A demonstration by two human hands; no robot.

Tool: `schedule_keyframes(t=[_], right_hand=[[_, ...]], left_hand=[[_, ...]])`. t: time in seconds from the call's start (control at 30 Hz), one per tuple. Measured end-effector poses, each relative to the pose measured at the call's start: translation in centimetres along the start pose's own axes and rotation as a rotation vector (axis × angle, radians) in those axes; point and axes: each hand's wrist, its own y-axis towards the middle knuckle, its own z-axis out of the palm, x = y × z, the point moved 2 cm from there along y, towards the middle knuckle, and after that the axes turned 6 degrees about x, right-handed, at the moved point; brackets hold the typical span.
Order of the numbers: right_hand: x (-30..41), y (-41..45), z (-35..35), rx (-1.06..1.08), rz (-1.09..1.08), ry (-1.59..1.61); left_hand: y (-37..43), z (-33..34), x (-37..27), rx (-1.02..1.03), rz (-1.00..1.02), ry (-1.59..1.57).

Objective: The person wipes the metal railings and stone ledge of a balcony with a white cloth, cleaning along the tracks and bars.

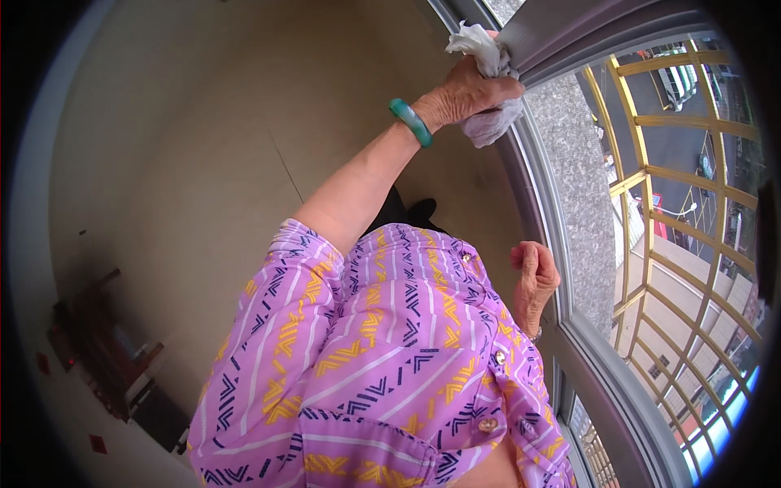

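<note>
My left hand (467,91), a green bangle (410,122) on its wrist, grips a crumpled whitish cloth (491,125). The cloth bunches out above and below the fingers, against the edge of a grey metal window sash (567,30). Part of the fingers is hidden behind the cloth and the sash. Lower down, my right hand (536,277) is loosely curled beside the window frame (549,213), with nothing visible in it. Whether it touches the frame, I cannot tell. A patterned purple shirt (390,341) covers my torso between the arms.
Outside the window lies a speckled grey ledge (579,183), then a yellow metal window grille (647,171). Vehicles and a building stand far below. Indoors, beige floor (183,152) stretches left, with dark wooden furniture (104,341) at the lower left. A dark shoe (422,210) shows below me.
</note>
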Motion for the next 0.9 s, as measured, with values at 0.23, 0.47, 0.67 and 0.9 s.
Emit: schedule_keyframes(t=[0.23,0.47,0.67,0.9], right_hand=[[0.1,2.4,-1.4,0.012,0.008,-0.060],[0.4,4.2,0.3,0.001,0.066,0.064],[0.1,3.6,-5.1,-0.114,0.041,-0.069],[-2.5,2.7,-4.5,-0.146,-0.100,-0.164]], left_hand=[[-1.6,4.5,1.2,0.058,-0.021,-0.016],[-3.2,7.7,1.8,0.331,-0.145,0.221],[-4.8,12.5,0.0,0.367,-0.043,0.209],[-6.1,11.9,0.4,0.418,-0.103,0.105]])
